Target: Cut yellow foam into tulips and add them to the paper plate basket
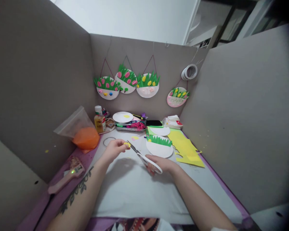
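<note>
My left hand (115,149) pinches a small yellow paper piece (127,145) above the white table sheet. White-handled scissors (144,157) are in my right hand (160,164), their blades pointing up and left, with the tips at the yellow piece. Whether the tips touch the paper is too small to tell. Beyond my right hand lies a white paper-plate shape (159,150) with a green paper grass strip (160,140) and a small yellow piece at its left end. To its right lies a cut yellow sheet (189,150).
An orange-filled zip bag (86,138), a glue bottle (100,120) and a glue gun (68,176) stand or lie at left. A tray of supplies (131,128) and a phone (154,123) are at the back. Decorated plates (148,91) hang on the grey panel (163,64).
</note>
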Motion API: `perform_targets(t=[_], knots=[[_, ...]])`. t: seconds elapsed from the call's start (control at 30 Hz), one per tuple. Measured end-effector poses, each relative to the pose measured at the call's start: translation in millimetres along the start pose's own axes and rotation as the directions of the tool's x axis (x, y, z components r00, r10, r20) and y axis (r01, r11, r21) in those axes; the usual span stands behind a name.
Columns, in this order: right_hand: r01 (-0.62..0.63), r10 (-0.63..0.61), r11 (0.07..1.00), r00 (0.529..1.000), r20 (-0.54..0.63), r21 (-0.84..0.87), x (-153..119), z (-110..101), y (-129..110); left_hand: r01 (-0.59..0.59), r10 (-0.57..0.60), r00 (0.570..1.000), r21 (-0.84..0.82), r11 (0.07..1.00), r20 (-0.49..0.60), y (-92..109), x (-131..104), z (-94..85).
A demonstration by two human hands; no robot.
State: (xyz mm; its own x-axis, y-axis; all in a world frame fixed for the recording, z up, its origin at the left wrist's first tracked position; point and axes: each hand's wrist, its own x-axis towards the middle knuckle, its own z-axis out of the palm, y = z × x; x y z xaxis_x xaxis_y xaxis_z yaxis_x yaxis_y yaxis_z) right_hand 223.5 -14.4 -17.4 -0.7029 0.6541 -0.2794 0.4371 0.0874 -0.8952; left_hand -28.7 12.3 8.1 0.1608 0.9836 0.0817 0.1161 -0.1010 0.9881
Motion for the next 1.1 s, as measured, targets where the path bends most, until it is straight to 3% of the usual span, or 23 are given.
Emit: perform_targets(t=[0.47, 1.1], knots=[[-0.027, 0.029, 0.996, 0.999, 0.021, -0.083, -2.8, -7.1, 2.0, 0.045, -0.046, 0.995, 0.019, 0.999, 0.088, 4.8, -1.0, -5.1], [-0.153, 0.141, 0.948, 0.988, -0.063, -0.281, -10.2, -14.8, -9.1, 0.098, -0.162, 0.961, 0.270, 0.958, 0.225, -6.1, 2.2, -11.3]])
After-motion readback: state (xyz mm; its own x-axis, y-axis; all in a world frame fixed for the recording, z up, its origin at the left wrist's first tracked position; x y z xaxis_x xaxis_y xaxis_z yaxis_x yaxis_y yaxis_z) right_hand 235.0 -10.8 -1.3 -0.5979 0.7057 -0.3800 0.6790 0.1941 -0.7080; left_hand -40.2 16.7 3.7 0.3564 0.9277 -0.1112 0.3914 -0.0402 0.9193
